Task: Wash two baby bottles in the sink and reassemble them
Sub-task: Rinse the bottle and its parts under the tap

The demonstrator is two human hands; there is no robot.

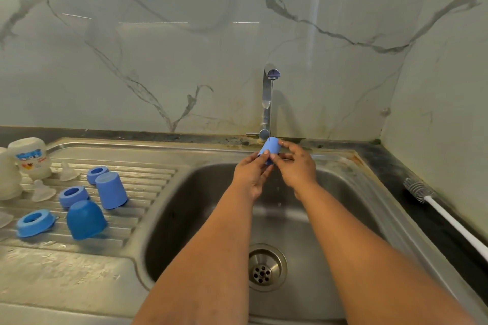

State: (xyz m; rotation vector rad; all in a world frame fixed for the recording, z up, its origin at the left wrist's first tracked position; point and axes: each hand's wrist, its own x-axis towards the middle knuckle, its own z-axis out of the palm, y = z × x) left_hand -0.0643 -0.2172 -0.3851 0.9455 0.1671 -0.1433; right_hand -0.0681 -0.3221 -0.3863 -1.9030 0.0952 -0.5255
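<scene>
Taking the sink basin as my anchor and working across from its far left, I see two pale bottle bodies standing upside down at the outer end of the draining board, with clear silicone teats lying just beside them. Nearer the basin sit three blue screw rings and two upturned blue caps, all on the ribbed board and apart from one another. Over the basin, just below the tap, my left hand pinches the lower edge of a third blue cap with its fingertips, and my right hand has its fingers curled round the cap's other side, so both hands grip the same piece. I cannot tell if water is running; a few drops show below the hands. To the right of the basin a white-handled bottle brush lies on the dark counter, well apart from the hands. I judge this to be the rinsing of the last loose part, with washing close to finished. The next move calls for setting this cap down on the board to the left of the basin, then matching each teat to a ring before screwing them onto the bottles.
</scene>
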